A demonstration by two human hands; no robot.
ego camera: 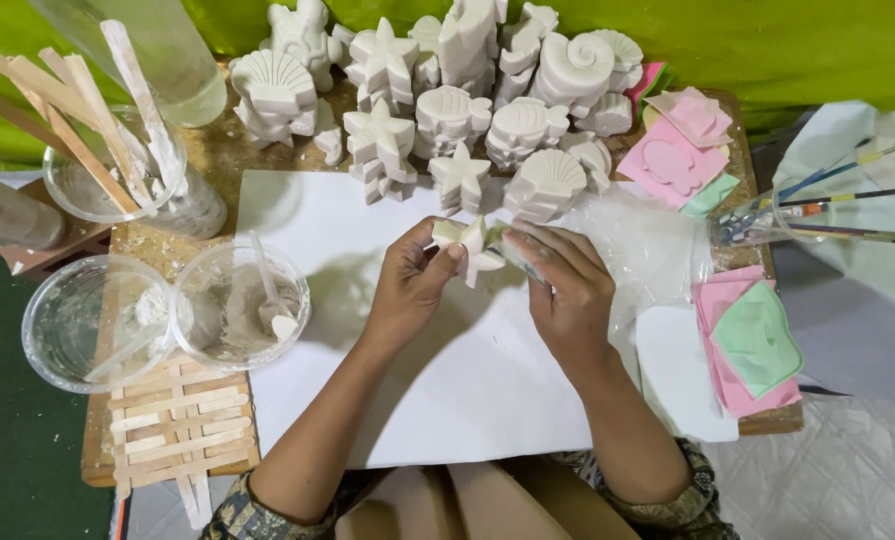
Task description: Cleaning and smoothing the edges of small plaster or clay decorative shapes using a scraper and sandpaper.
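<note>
Bare white paper point(447, 400) lies open below the hands; stacked plaster casts point(447, 90) block behind, plastic cups point(167, 315) crowd left.

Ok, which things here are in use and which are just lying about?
In hand: left hand holds white star cast; right hand presses small pad on it, above white sheet.
Lying about: stacked casts, pink moulds, mixing cups, brushes.

A crumpled clear plastic bag point(647, 250) lies right.

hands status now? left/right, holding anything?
Left hand: closed on the white plaster starfish.
Right hand: closed, pressing a small object against the starfish; what it is cannot be told.
</note>
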